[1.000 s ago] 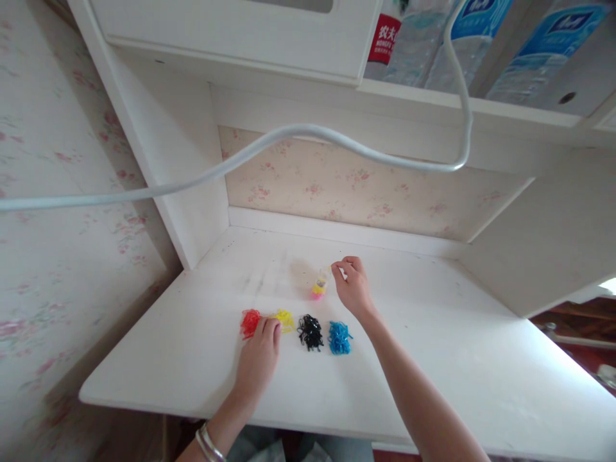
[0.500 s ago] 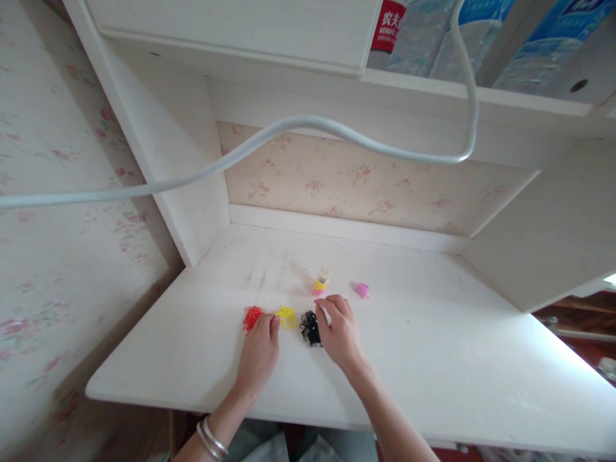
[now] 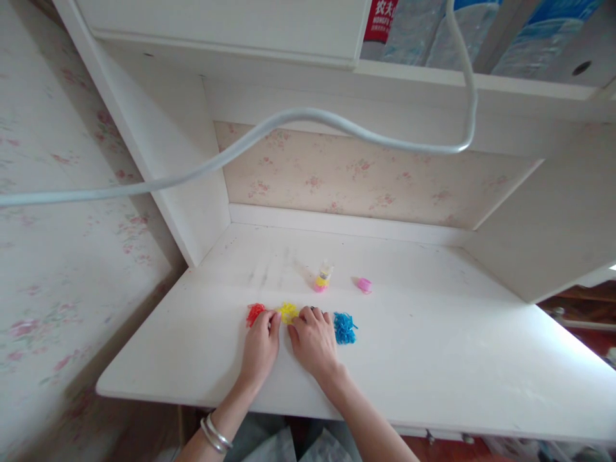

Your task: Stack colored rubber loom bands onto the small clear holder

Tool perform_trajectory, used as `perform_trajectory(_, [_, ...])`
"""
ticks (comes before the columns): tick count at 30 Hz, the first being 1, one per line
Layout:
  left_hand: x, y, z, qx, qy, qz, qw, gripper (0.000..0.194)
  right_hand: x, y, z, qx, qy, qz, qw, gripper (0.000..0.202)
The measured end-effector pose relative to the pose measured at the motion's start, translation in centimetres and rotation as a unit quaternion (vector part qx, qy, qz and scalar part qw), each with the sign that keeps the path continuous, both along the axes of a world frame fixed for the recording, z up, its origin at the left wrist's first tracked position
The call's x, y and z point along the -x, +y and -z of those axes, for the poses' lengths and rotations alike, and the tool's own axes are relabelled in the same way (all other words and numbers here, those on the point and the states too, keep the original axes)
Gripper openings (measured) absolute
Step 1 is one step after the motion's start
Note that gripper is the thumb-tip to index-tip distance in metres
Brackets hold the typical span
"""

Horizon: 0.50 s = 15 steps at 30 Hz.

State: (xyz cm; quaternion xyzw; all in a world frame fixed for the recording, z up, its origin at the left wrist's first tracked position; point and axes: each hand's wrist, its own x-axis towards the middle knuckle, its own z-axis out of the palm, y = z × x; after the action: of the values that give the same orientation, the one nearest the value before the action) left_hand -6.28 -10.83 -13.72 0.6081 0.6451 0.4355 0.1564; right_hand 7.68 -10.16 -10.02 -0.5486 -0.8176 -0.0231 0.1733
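On the desk (image 3: 433, 359), the yellow pile (image 3: 289, 312) lies right of the red pile (image 3: 255, 314), long axis indistinct. My left hand (image 3: 261, 341) pinches beside it, contents unclear; my right hand (image 3: 315, 336) curls at its edge, grip indeterminate.

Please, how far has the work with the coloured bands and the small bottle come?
Looks done: the small bottle shows yellow in its lower part.
In hand: the right hand is at the yellow pile; the left hand is between it and the red pile.
Apparently left: those piles and the blue pile lie loose outside the bottle.
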Motion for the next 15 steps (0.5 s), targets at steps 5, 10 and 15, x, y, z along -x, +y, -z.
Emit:
perform_trajectory(5, [0.1,0.0,0.0,0.006,-0.026,0.008,1.000,0.032,0.4,0.5,0.3,-0.011,-0.028,-0.010,1.000,0.021])
perform_trajectory(10, [0.1,0.0,-0.3,0.015,-0.022,0.005,1.000,0.033,0.2,0.2,0.2,-0.022,-0.018,-0.010,1.000,0.019])
perform_trajectory(15, [-0.2,-0.2,-0.8,0.042,-0.021,0.003,0.999,0.033,-0.6,-0.4,0.5,-0.028,0.039,0.016,0.999,0.020])
